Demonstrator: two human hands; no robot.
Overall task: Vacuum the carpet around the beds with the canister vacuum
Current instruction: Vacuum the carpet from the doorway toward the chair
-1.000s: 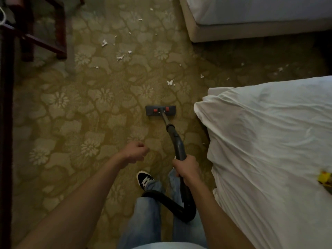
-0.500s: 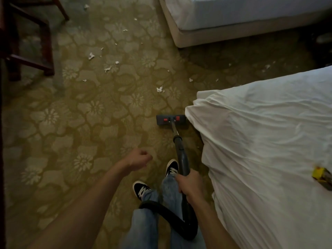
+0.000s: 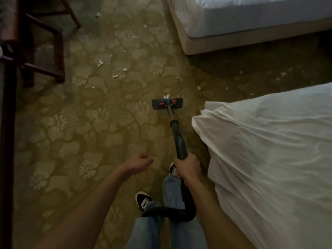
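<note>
Broadly, carpet (image 3: 93, 126): filled the frame from upper centre to lower left; its patterned pile looked free of scraps in the lower and middle area, which I judge was already covered.
Near bed (image 3: 269, 159): white sheet, right side of the frame, its corner just beside the wand.
Far bed (image 3: 251, 18): upper right; the dim strip of carpet between the two beds showed a few pale specks, so that stretch appeared undone.
Chair (image 3: 53, 42): dark wooden legs, upper left, with litter near them.
Hose (image 3: 170, 212): looped across the person's legs, lower centre; the canister itself was out of view.
Wand (image 3: 177, 137): ran up from the right hand to the floor head.
Right hand (image 3: 186, 168): grip clenched around the wand's lower end, centre right.
Left hand (image 3: 140, 161): loosely curled, grasping nothing, centre.
Floor head (image 3: 167, 103): flat on the carpet, centre, touching a white scrap (image 3: 166, 96) at its front edge.
Paper scraps (image 3: 100, 62): scattered across the upper centre, well ahead of the head.
Progress: roughly early to midway by my estimate; the upper carpet and the gap between the beds remained.
</note>
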